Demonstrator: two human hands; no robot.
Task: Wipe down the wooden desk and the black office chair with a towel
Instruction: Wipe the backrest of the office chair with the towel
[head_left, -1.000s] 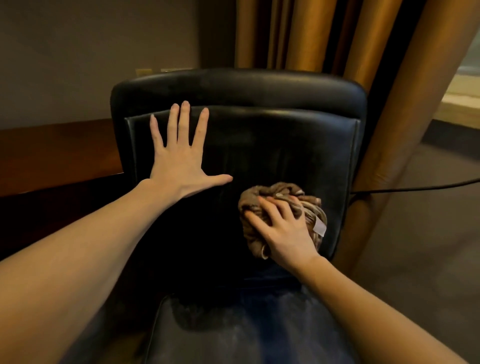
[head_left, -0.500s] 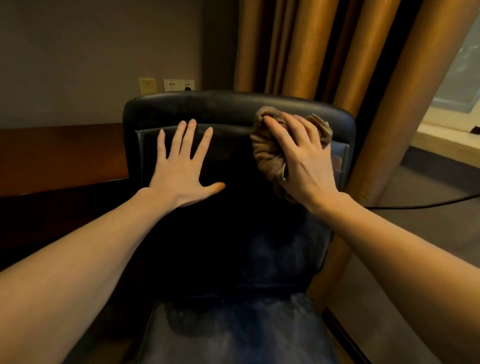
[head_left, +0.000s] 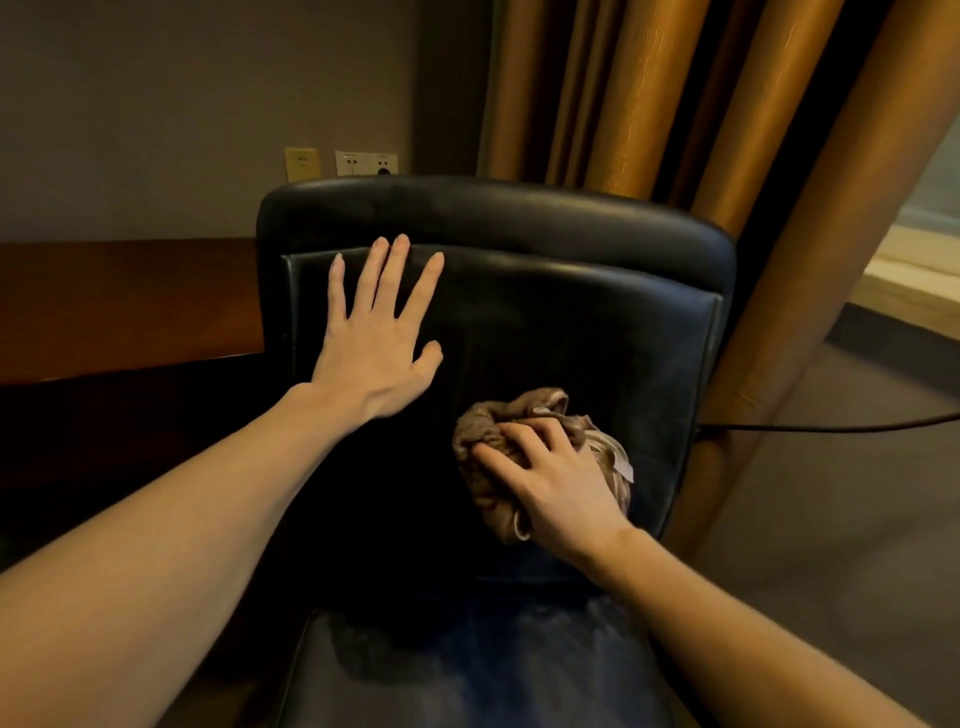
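The left hand (head_left: 371, 353) is lying flat on the upper backrest of the black office chair (head_left: 571, 312), its fingers straight and spread wide. The right hand (head_left: 561, 493) is pressing a bunched brown towel (head_left: 493, 431) against the lower backrest, its fingers curling over it. The wooden tabletop (head_left: 130, 301) is standing just left of the chair, with gold curtains (head_left: 649, 93) hanging behind.

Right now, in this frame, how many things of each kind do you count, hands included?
Hands: 2, left hand flat on the chair back, right hand gripping the towel
Chairs: 1, black office chair
Desks: 1, wooden desk
Towels: 1, towel
Wall plates: 2, yellow plate, white socket plate
Cables: 1, black cable
Total: 8
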